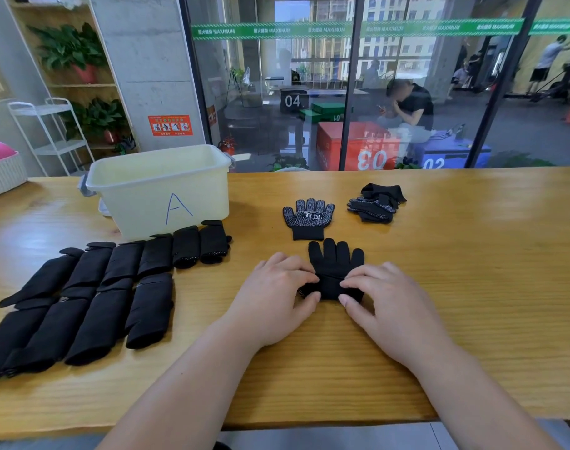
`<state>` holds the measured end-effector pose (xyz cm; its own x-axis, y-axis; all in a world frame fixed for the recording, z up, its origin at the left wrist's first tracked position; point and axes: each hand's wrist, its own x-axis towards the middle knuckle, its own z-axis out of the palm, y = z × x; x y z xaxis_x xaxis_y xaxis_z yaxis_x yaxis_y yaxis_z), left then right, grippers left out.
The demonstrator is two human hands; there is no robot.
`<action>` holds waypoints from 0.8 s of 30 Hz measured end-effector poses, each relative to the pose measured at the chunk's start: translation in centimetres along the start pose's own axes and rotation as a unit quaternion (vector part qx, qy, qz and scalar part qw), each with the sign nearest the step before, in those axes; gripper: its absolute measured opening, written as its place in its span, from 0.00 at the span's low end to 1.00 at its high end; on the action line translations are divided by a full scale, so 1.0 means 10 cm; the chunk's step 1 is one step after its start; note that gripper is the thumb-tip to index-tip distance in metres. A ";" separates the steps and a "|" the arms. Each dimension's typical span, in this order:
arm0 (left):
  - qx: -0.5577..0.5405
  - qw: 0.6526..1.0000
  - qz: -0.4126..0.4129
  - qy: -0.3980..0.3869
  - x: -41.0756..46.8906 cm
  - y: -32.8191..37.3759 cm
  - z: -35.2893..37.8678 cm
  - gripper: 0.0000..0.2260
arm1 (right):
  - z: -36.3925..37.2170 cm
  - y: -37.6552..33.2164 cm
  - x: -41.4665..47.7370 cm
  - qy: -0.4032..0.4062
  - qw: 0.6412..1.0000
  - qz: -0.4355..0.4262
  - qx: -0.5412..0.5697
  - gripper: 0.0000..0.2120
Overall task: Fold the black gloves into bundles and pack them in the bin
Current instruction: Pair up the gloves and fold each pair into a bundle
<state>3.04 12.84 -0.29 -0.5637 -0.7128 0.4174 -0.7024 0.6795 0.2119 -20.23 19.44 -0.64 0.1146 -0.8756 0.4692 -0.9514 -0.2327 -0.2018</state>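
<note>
Head view: left hand (277, 289) and right hand (389, 298) fingers pinch black glove (337, 259) at its cuff.

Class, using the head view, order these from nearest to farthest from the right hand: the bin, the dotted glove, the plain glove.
1. The plain glove: pinched by the right hand itself.
2. The dotted glove: just beyond, slightly left.
3. The bin: far left, at the back.

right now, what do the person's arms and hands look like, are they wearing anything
Both the left hand and right hand are bare: no gloves, rings or watch visible. The left forearm and right forearm are bare too, with no sleeve in view. Nails look short.
</note>
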 end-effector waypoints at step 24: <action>-0.174 0.977 -0.121 -0.004 -0.02 -0.02 -0.09 0.09 | -0.05 0.10 0.05 -0.045 0.965 0.128 0.225 0.10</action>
<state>3.71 13.00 0.38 -0.4032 -0.8606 0.3112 -0.6266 0.5075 0.5914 -21.30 18.95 -0.12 -0.0632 -0.9574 0.2817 -0.7340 -0.1466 -0.6632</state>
